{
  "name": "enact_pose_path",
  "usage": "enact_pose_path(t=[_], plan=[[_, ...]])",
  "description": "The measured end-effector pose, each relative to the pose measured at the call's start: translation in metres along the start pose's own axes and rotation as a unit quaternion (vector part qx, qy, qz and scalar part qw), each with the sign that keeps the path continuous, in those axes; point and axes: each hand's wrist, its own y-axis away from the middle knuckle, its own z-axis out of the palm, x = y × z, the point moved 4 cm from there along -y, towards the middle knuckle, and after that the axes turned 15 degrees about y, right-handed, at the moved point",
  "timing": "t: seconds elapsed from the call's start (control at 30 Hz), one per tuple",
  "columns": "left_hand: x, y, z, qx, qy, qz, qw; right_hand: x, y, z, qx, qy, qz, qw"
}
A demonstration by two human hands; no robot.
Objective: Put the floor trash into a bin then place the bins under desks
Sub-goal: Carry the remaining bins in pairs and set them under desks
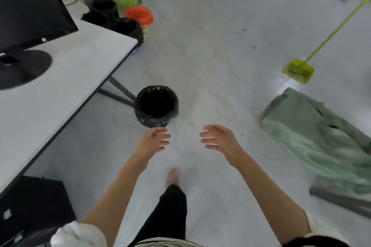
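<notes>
Bin (156,105), black-lined, stood on the floor just beside the desk (66,78) leg, not yet under it; left hand (154,139) and right hand (218,139) reached toward it, fingers apart and empty, probably to lift it

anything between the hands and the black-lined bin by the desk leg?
Nothing. In the head view only bare grey floor separates the open left hand and right hand from the black-lined bin; neither touches it.
</notes>
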Motion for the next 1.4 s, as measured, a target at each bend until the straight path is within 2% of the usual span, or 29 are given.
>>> enact_pose_path(t=[0.27, 0.5, 0.83, 0.97, 1.1, 1.4], plan=[[0.110, -0.209, 0.049, 0.043, 0.031, 0.001, 0.999, -0.146, -0.218, -0.038, -0.060, 0.062, -0.010, 0.996], [0.213, -0.360, 0.108, 0.046, 0.051, -0.018, 0.997, -0.268, -0.375, -0.110, -0.049, 0.072, -0.019, 0.996], [0.354, -0.589, 0.161, 0.166, 0.136, -0.034, 0.976, -0.440, -0.643, -0.145, -0.127, 0.135, -0.036, 0.982], [0.423, -0.649, 0.162, 0.202, 0.175, -0.005, 0.963, -0.523, -0.730, -0.124, -0.175, 0.167, -0.052, 0.969], [0.466, -0.701, 0.128, 0.301, 0.218, 0.006, 0.929, -0.588, -0.804, -0.085, -0.240, 0.208, -0.073, 0.945], [0.540, -0.891, 0.056, 0.382, 0.272, -0.026, 0.883, -0.711, -1.003, 0.014, -0.281, 0.283, -0.058, 0.915]])
